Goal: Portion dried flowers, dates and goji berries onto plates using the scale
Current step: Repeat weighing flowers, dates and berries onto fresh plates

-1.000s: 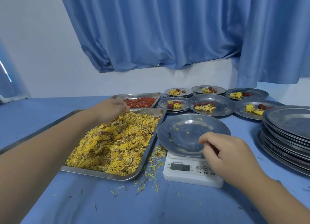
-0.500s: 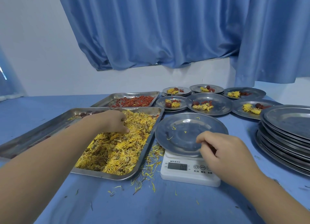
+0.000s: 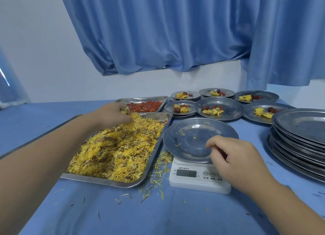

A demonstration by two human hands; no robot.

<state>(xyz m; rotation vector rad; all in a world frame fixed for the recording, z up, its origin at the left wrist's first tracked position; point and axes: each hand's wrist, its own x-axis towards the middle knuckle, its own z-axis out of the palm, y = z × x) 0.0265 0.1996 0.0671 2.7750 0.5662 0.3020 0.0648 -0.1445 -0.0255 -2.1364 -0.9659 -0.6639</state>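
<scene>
Since half a second ago my left hand (image 3: pixel 110 116) has drawn back toward the far end of the flower tray (image 3: pixel 105 181), and its fingers now curl around a clump of dried flowers (image 3: pixel 114 155) there, just in front of the goji berries (image 3: pixel 144 106). My right hand (image 3: pixel 237 157) has kept its place at the near rim of the plate (image 3: pixel 193 134).

That plate sits on the white scale (image 3: pixel 198 180), just right of the flower tray, and carries only a few stray yellow petals. My right fingers are curled over its rim. I cannot tell whether they pinch the metal or hold something small. The scale's display is lit, but I cannot read it.

The goji berries lie in a smaller tray (image 3: pixel 140 99) directly behind the flower tray. To its right stand six filled plates (image 3: pixel 228 111), each with a tuft of yellow flowers, some red berries and a dark date (image 3: pixel 204 108). A stack of empty plates (image 3: pixel 302 129) rises at the right edge. Loose petals (image 3: pixel 158 173) litter the blue tabletop (image 3: pixel 158 217) between tray and scale. A blue curtain (image 3: pixel 175 32) hangs behind.
</scene>
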